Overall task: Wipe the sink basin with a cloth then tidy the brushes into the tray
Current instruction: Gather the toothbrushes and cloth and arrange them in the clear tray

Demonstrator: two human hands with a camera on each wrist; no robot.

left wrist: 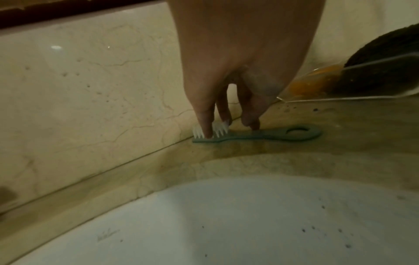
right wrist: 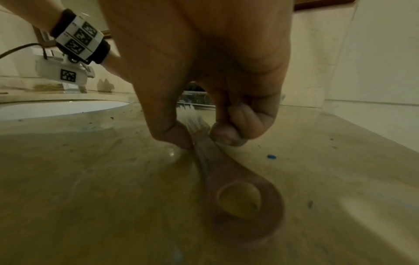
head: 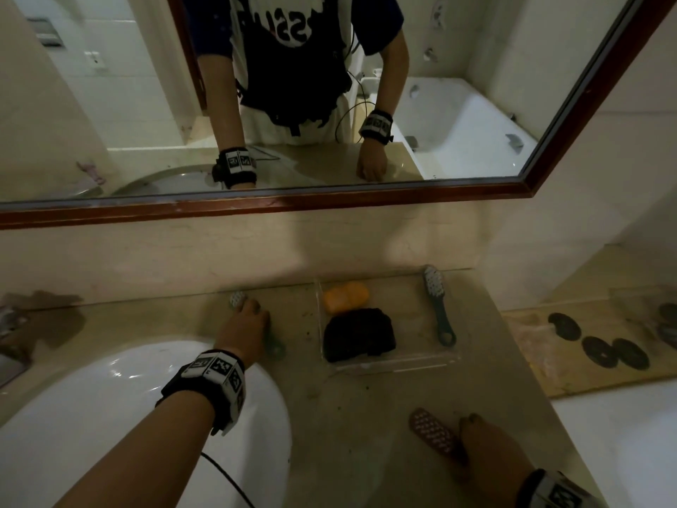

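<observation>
My left hand (head: 247, 317) reaches over the white sink basin (head: 110, 416) to the back wall. Its thumb and fingertips (left wrist: 205, 125) pinch a green brush (left wrist: 272, 135) that lies flat on the counter. At the front right, my right hand (right wrist: 200, 138) pinches the neck of a reddish-brown brush (right wrist: 242, 202), which also lies on the counter (head: 432, 432). Between them stands a clear tray (head: 388, 364) holding a black cloth (head: 359, 339) and an orange block (head: 346, 297). A second green brush (head: 437, 306) lies along the tray's right side.
A framed mirror (head: 293, 86) hangs above the marble backsplash. A tap (head: 11, 342) shows at the far left. To the right, a wooden board (head: 549, 375) carries several dark round pieces (head: 600, 352). Dark specks dot the counter (head: 348, 416) and the basin.
</observation>
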